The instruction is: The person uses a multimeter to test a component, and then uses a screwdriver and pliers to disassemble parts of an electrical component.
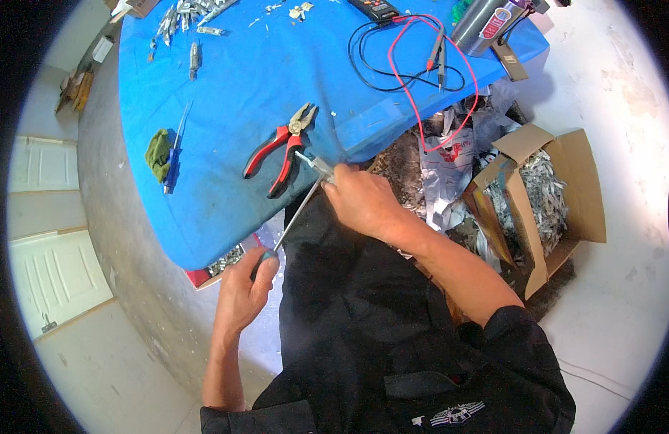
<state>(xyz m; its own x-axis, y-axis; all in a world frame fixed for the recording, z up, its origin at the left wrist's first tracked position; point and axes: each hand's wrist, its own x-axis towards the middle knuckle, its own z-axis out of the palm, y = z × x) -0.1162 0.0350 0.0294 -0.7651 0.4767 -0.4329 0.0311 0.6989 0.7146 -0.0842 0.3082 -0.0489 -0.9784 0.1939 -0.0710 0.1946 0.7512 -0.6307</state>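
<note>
My left hand [242, 295] is closed round the handle of a screwdriver, below the table's near edge. The screwdriver's long metal shaft [297, 217] slants up to the right, and its far end meets a small whitish-grey part [320, 167]. That part is pinched between the fingers of my right hand [365, 201], at the table edge; its kind is unclear. Just beyond lie combination pliers [285, 150] with red and black handles, jaws pointing away. Farther left, a second screwdriver [174, 165] with a blue handle rests beside a green cloth [158, 154].
Similar greyish parts [182, 20] are heaped at the far left of the blue-covered table [226, 94]. A multimeter [376, 10] with looping leads and a metal bottle [486, 27] stand far right. An open cardboard box [584, 195] holds silvery scraps; a red box [198, 278] is under the table edge.
</note>
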